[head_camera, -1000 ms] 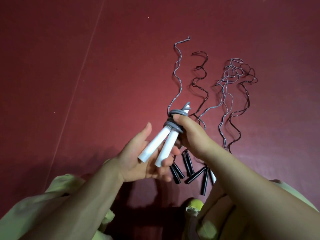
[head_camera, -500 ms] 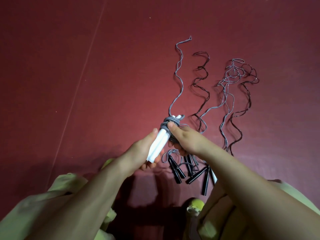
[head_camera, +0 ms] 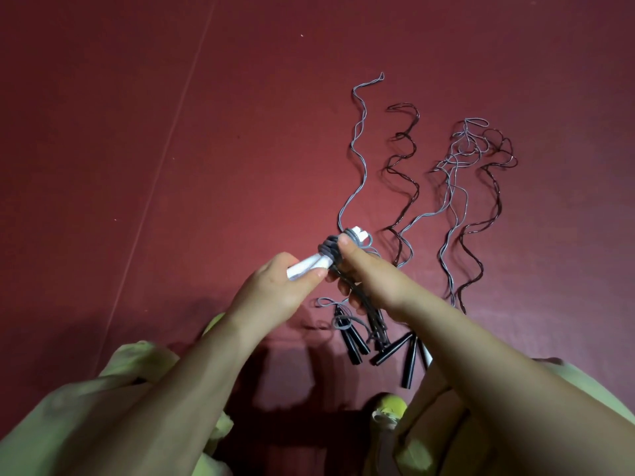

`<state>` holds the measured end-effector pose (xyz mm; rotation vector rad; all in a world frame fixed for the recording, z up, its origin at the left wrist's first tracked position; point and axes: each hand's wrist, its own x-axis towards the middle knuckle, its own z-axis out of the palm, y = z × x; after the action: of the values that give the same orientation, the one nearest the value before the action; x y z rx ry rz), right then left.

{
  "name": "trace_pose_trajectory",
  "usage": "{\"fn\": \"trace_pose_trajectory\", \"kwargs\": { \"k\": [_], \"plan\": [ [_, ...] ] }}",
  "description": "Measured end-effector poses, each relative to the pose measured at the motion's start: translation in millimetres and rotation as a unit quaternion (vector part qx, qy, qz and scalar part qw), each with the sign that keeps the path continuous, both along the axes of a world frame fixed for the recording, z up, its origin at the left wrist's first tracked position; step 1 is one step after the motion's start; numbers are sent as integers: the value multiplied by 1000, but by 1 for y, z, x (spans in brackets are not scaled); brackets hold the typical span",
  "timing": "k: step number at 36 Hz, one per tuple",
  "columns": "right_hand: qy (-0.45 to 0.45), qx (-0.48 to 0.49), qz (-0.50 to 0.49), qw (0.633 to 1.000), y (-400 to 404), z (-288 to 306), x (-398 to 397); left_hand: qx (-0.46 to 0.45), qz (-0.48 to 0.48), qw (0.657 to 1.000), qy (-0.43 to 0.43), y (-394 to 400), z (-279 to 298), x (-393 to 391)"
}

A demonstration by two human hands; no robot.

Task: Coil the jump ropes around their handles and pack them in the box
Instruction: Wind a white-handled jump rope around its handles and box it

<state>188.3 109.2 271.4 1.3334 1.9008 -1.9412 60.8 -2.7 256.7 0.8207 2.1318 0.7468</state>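
Note:
Two white jump-rope handles (head_camera: 311, 265) lie side by side in my left hand (head_camera: 275, 290), which grips their lower ends. Grey rope coils (head_camera: 328, 250) wrap their upper part. My right hand (head_camera: 367, 273) pinches the coils with thumb on top and fingers curled under. The rest of this grey rope (head_camera: 357, 146) trails away wavy across the red floor. No box is in view.
Several black handles (head_camera: 385, 352) lie on the red floor (head_camera: 171, 132) under my right wrist. Their dark ropes (head_camera: 405, 166) and more grey ropes (head_camera: 457, 159) stretch away to the right. Green-clad knees fill the lower corners.
The two handles closed together and dropped lower. My left hand shifted from an open cradle to a grip on their ends. Some grey rope loops fell by the black handles.

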Motion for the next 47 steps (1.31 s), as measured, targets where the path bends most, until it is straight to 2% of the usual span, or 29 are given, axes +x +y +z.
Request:
{"fn": "trace_pose_trajectory", "kwargs": {
  "k": [7,9,10,12,14,15,19,21,26,31,35,43,47],
  "plan": [
    [44,-13,-33,998,1,2,0,-3,4,1000,21,2,5,1],
    [63,-24,-46,997,2,3,0,-6,-16,1000,-1,2,5,-1],
    [74,-33,-55,995,3,3,0,2,-27,998,-48,2,5,-3],
    [101,-52,-72,991,4,4,0,26,-15,975,-218,1,11,-3],
    [130,-72,-82,986,5,4,0,-5,9,919,-395,1,17,-1],
    [147,-86,-82,982,6,4,1,-21,4,891,-453,1,20,-1],
    [221,-129,-61,965,7,-1,2,-13,-34,805,-592,1,24,0],
    [237,-130,-46,962,6,0,2,-1,-31,789,-613,0,22,-1],
    [196,-82,-32,977,7,0,1,5,-7,817,-577,1,20,-2],
    [117,-59,-22,991,11,-5,3,17,36,887,-461,4,12,6],
    [54,-34,-22,998,10,-6,5,0,39,925,-378,3,3,9],
    [-19,106,-19,994,8,-1,4,17,55,967,-247,6,-1,4],
    [1,94,-9,996,7,-2,4,38,48,986,-152,6,-9,-3]
  ]
}}
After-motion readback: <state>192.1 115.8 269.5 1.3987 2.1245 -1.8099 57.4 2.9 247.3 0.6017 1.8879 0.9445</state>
